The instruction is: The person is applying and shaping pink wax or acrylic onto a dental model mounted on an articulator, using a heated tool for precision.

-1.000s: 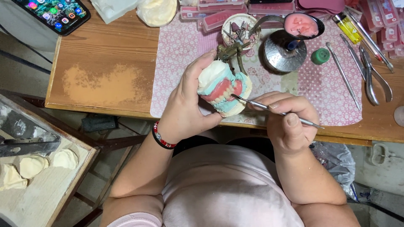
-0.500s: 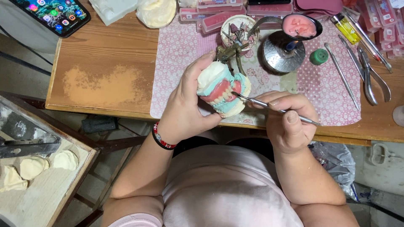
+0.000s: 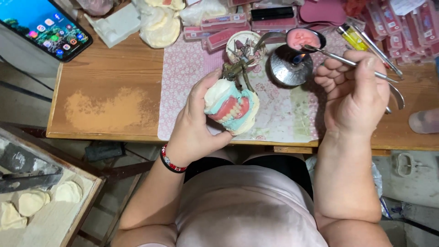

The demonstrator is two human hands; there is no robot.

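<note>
My left hand (image 3: 194,126) grips a dental model (image 3: 230,106) with white plaster, pink gums and a row of teeth, mounted on a small metal articulator (image 3: 235,71). It is held just above the table's front edge. My right hand (image 3: 354,91) is up and to the right, holding a thin metal wax tool (image 3: 340,56). The tool's tip reaches over the small flame of a round metal burner (image 3: 290,68), next to a spoon-like dish of pink wax (image 3: 305,38).
A patterned pink mat (image 3: 192,82) covers the wooden table (image 3: 105,91). A phone (image 3: 43,25) lies far left. Plaster casts (image 3: 160,25), pink tooth cards (image 3: 222,29), a cup of burs (image 3: 242,43), and pliers (image 3: 395,96) crowd the back and right. A tray of plaster pieces (image 3: 32,201) sits low left.
My right hand has lifted the wax tool off the dental model and carried it up and right to the burner flame. The left hand still holds the model.
</note>
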